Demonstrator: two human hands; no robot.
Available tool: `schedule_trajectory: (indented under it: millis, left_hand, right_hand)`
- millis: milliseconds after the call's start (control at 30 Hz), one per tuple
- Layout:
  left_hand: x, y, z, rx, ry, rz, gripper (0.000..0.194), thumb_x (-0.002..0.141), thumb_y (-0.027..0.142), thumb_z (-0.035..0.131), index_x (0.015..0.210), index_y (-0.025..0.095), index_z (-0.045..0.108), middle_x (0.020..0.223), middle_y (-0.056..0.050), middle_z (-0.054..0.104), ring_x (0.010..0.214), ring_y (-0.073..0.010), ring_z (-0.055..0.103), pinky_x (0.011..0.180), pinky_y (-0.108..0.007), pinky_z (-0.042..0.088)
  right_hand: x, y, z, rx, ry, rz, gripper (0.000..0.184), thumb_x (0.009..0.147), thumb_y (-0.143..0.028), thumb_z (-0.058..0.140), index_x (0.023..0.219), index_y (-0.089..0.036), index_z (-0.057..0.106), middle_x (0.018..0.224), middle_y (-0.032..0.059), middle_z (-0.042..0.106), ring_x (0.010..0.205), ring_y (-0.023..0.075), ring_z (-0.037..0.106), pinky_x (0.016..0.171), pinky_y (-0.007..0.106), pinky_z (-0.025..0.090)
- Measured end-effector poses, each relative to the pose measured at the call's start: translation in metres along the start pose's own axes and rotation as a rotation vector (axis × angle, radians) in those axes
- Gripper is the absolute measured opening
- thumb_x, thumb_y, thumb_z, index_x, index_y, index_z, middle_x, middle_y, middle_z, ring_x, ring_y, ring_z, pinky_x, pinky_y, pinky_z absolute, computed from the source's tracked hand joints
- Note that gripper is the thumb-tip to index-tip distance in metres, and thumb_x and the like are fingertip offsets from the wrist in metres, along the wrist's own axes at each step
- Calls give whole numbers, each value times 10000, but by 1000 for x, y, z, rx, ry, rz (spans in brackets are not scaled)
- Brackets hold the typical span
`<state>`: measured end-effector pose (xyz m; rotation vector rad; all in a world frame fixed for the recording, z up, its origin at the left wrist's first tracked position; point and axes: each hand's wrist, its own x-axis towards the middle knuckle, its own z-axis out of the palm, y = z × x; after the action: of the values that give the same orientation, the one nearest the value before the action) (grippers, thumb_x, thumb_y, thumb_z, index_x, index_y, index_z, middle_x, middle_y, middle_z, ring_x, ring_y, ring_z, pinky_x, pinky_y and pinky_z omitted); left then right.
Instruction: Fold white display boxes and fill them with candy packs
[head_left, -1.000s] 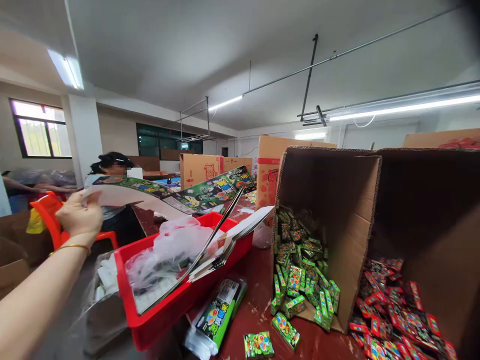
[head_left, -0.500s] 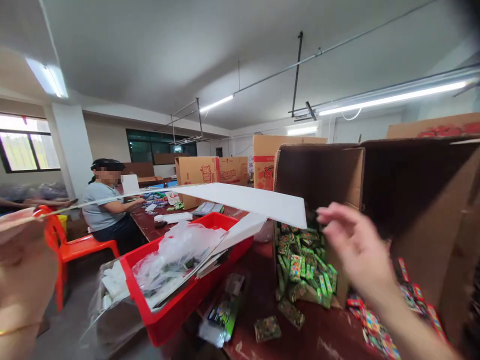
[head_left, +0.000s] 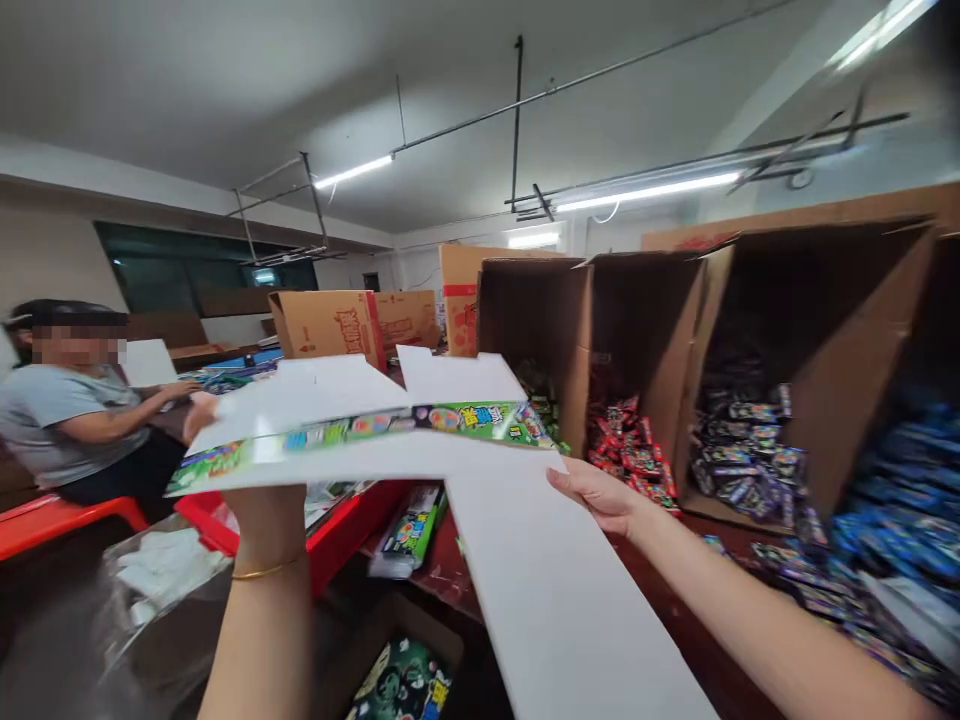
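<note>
An unfolded cardboard box blank (head_left: pixel 540 570), white with a green printed strip, spans the space before me, with flaps bent up and a long panel running down toward me. My left hand (head_left: pixel 201 413) grips its left end from below; most of that hand is hidden behind the card, and only a few blurred fingertips show at the edge. My right hand (head_left: pixel 600 492) pinches the right edge, thumb on the white face, the other fingers underneath.
Upright open cartons hold green, red (head_left: pixel 628 445), purple (head_left: pixel 750 455) and blue (head_left: pixel 900 490) small packs. A red crate (head_left: pixel 330 565) stands left of a green printed package (head_left: pixel 412 525). A box with dark green printed items (head_left: pixel 401 685) sits below. A person (head_left: pixel 71 410) works at left.
The white card has been brought closer and opened out, showing its printed strip. My right hand, earlier free of it, now grips its edge. The view has turned right.
</note>
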<state>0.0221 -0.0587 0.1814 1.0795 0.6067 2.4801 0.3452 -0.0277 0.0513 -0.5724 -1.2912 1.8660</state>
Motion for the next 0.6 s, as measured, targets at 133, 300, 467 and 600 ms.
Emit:
schedule_trajectory:
  millis: [133,300,467,600]
  left_hand:
    - [-70,-24,10,153,-282,-226,418,938,402,373,853,95,644,1064,-82,704,1212,-129,525,1010,-334,409]
    - [-160,-71,21,54,-344,-566,512,560,522,829,863,127,712,968,-136,727,1115,-327,600,995,-428,469]
    - [-203,-111,43,8,-450,-740,531,617,533,796,915,102,709,1029,-159,706,1078,-316,618,987,-414,476]
    - [-215,-122,67,86,-583,-690,548,672,529,742,1034,123,680,1071,-160,692,1099,-339,602,993,-458,460]
  right_hand:
    - [-44,-3,-10,-58,188,-212,569,694,-426,780,1157,-175,564,1069,100,705,842,209,688,732,315,530]
    - [-77,12,-17,-389,432,-378,821,704,-572,703,1335,-155,385,1286,192,573,1076,300,621,911,459,495]
    - [-81,34,-44,-947,997,-568,1295,566,-627,762,1490,-132,2,1553,207,140,1433,325,167,1162,533,171]
    - [-84,50,-62,-787,820,-430,1016,670,-702,629,1437,-118,309,1456,195,392,1374,338,324,1124,509,293]
